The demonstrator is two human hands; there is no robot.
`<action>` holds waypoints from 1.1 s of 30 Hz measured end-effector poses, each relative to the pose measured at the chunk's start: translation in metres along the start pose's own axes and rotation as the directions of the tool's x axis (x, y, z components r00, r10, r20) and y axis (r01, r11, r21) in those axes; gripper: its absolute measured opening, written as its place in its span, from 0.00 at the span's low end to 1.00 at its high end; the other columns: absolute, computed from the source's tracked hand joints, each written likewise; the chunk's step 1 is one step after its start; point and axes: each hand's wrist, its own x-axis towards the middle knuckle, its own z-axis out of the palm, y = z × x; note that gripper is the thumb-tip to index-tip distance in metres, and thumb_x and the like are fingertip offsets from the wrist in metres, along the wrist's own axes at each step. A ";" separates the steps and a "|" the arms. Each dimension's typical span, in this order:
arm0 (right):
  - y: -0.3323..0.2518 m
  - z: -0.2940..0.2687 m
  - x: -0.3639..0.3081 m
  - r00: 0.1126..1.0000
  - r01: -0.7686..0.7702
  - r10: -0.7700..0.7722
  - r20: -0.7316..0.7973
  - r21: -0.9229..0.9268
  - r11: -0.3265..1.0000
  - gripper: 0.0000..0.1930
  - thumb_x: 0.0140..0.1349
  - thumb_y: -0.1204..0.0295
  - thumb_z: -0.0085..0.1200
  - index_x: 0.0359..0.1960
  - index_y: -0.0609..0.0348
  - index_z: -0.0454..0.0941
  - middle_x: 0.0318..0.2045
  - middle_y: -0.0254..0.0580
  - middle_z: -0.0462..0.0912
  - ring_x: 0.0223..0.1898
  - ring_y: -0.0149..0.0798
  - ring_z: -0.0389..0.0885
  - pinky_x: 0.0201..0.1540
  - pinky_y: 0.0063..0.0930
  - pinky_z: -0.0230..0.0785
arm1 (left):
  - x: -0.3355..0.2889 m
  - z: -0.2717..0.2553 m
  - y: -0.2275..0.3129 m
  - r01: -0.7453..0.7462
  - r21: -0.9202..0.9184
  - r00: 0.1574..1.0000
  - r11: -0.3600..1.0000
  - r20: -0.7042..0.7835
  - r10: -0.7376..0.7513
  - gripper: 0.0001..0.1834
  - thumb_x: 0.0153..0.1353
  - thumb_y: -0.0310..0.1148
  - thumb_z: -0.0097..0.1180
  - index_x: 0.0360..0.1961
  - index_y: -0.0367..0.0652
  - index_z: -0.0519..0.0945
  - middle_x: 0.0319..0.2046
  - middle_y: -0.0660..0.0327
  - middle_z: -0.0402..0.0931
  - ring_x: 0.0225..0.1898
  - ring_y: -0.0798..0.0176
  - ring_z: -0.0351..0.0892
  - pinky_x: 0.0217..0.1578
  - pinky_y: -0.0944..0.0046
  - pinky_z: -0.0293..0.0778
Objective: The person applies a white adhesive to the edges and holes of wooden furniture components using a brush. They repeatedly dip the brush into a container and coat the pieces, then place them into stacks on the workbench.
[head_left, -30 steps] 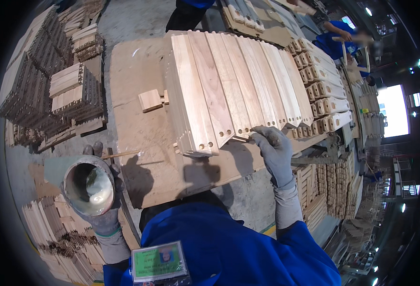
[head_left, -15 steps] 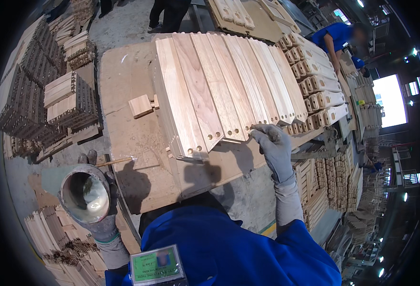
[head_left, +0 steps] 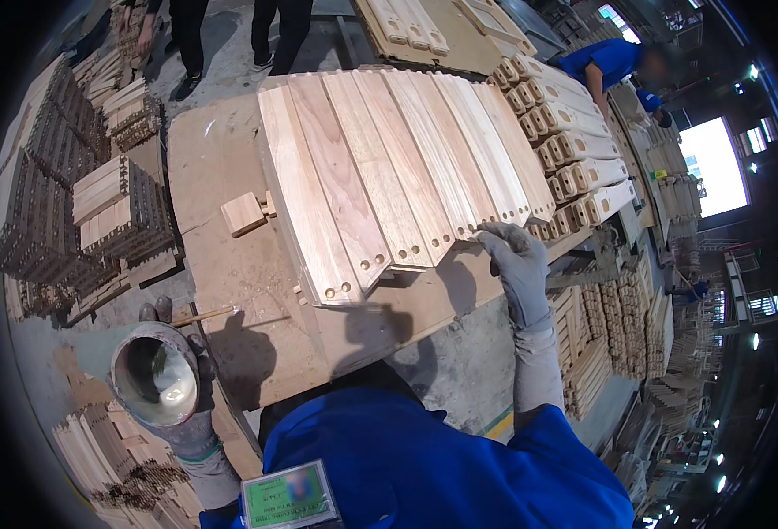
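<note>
Gloved left hand grips a metal cup; right hand fingers touch boards.

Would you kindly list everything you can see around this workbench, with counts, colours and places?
Wooden slats: about eight, pale, fanned side by side on the bench, drilled ends toward the person.
Workbench: one, brown board top, centre.
Small wood block: one, pale, on the bench left of the slats.
Thin stick: one, pale, at the bench's left edge near the cup.
Notched wooden pieces: many, pale, stacked right of the slats.
Wood stacks: several, brown, on the floor at left.
Co-worker in blue: one, upper right.
Metal cup: one, grey, lower left.
Left hand: grey glove, holding the metal cup.
Right hand: grey glove, at the slats' near ends.
</note>
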 end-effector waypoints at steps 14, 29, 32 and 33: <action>0.017 -0.027 0.019 0.998 0.009 -0.003 -0.057 0.100 0.995 0.11 0.57 0.71 0.58 0.39 0.66 0.81 0.25 0.32 0.80 0.20 0.19 0.70 0.22 0.13 0.59 | 0.007 0.016 0.013 0.117 -0.242 0.992 0.963 0.082 -0.100 0.38 0.54 0.22 0.57 0.65 0.38 0.55 0.63 0.47 0.58 0.43 0.64 0.76 0.43 0.69 0.76; 0.032 -0.033 0.034 0.998 0.048 -0.048 -0.039 0.009 0.999 0.12 0.57 0.71 0.58 0.39 0.68 0.80 0.23 0.30 0.79 0.20 0.20 0.69 0.23 0.13 0.59 | 0.012 0.026 0.016 0.026 -0.088 0.999 0.996 0.042 -0.023 0.36 0.55 0.21 0.58 0.64 0.37 0.58 0.63 0.46 0.59 0.52 0.61 0.74 0.47 0.67 0.75; 0.027 -0.040 0.037 0.994 0.034 -0.022 -0.108 0.103 0.994 0.13 0.57 0.72 0.57 0.40 0.69 0.80 0.21 0.31 0.77 0.15 0.21 0.66 0.18 0.14 0.56 | 0.016 0.025 0.024 0.134 -0.293 0.985 0.947 0.143 -0.095 0.36 0.56 0.19 0.54 0.66 0.38 0.55 0.64 0.47 0.57 0.51 0.60 0.74 0.48 0.66 0.76; 0.026 -0.047 0.039 0.993 0.031 -0.021 -0.117 0.085 0.996 0.13 0.57 0.72 0.58 0.40 0.68 0.80 0.21 0.31 0.77 0.15 0.21 0.66 0.18 0.14 0.56 | 0.014 0.021 0.020 0.140 -0.288 0.986 0.947 0.129 -0.107 0.36 0.57 0.19 0.53 0.66 0.38 0.54 0.64 0.47 0.57 0.51 0.60 0.75 0.49 0.65 0.76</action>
